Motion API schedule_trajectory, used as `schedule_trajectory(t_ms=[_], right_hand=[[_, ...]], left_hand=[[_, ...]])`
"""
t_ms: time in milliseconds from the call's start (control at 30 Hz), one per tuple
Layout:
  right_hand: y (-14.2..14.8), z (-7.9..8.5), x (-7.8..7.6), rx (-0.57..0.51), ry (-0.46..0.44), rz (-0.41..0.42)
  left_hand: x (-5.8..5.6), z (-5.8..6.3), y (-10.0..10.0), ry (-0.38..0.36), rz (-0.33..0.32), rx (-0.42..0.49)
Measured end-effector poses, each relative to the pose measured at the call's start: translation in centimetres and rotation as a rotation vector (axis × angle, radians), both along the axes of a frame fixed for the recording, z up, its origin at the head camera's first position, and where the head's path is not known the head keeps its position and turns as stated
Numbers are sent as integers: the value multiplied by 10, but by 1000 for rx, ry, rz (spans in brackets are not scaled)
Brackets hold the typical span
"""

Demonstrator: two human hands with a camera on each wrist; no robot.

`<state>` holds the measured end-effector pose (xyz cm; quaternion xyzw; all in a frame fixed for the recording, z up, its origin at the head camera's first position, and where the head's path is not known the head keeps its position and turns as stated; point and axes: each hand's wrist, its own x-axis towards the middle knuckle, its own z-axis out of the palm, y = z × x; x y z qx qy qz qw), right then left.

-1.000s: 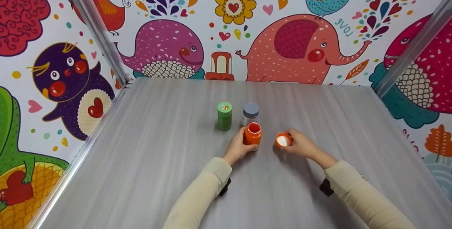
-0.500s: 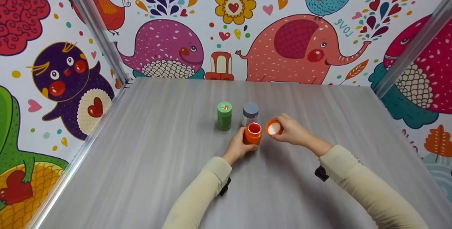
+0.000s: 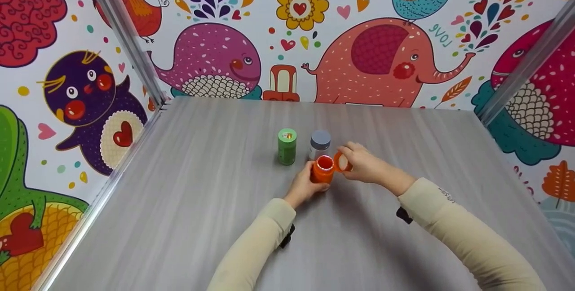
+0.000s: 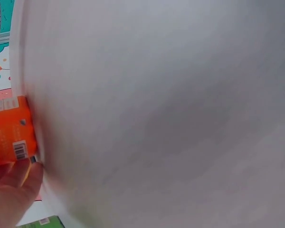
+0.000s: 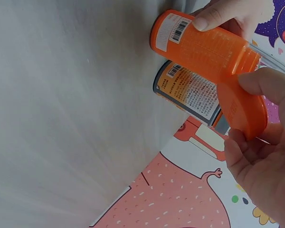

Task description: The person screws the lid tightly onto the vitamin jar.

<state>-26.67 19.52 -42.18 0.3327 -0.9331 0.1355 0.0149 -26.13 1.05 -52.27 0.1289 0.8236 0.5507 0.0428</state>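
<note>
My left hand [image 3: 305, 186] grips an orange bottle [image 3: 322, 175] round its side; the mouth is uncovered and faces up. In the right wrist view the bottle [image 5: 199, 45] shows a white barcode label near its base. My right hand [image 3: 366, 164] pinches an orange cap [image 3: 342, 162] by its rim, tilted so that its pale inside shows in the head view. The cap [image 5: 242, 107] is right beside the bottle's neck and overlaps it in the right wrist view; whether they touch I cannot tell. Part of the bottle [image 4: 12, 130] shows in the left wrist view.
Just behind the orange bottle stands a grey-capped bottle [image 3: 320, 140] with a printed label. A green canister [image 3: 287, 147] stands to its left. All are on a grey table [image 3: 202, 183], with patterned walls behind and at the sides.
My right hand has moved left and slightly up, bringing the cap from apart to right beside the bottle's mouth, and the cap has tilted more. The left hand stays on the bottle.
</note>
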Motion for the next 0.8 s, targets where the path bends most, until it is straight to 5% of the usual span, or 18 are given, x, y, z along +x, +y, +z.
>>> schedule_trajectory(t_ms=[233,533,800], right_hand=[[-3,5,-3,30,120,122],[-12,4,-9,-16,28,159],[-25,3,-12,-48,-113,149]], left_hand=[[0,3,1,-41,5,-9],[-1,3,-1,-65,17,-1],[-1,0,-4,-1,-23,-65]])
